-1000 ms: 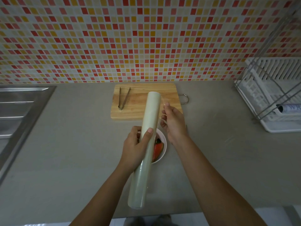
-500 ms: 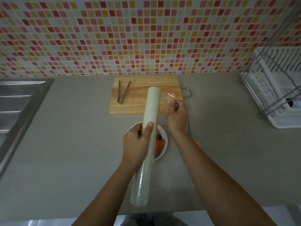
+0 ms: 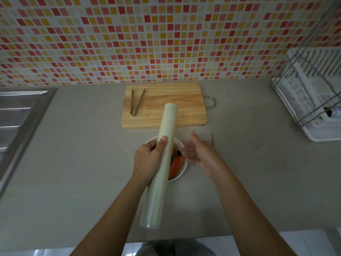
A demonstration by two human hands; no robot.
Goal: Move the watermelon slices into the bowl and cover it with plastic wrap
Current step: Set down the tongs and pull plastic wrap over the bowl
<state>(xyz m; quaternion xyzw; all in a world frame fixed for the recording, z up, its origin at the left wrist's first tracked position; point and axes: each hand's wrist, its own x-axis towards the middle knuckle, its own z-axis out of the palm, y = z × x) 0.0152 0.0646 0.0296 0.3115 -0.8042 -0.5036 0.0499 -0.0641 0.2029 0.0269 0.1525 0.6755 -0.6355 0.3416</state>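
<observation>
The left hand is closed around the roll of plastic wrap, thumb across the top, holding it in the air above the bowl. The right hand is open, fingers spread and blurred, just right of the roll; a faint sheet of film shows between roll and palm, but I cannot tell whether the fingers pinch it.

The roll's long axis runs from the near edge of the tabletop toward the far edge, tilted a little rightward, the far end over the board and the near end toward the person. It looks light and stiff on its core, so a mid-length hold like this one should balance it. The film is likely thin, limp and clingy: it will probably fold on itself if taken at one point, so it is best taken at the free edge, spread wide, and drawn sideways across the bowl.

The bowl sits mid-tabletop, just nearer than the board, largely hidden by the roll. Red slices with dark rind lie inside, wet and soft by the look of them. Tongs lie on the board's left part.
</observation>
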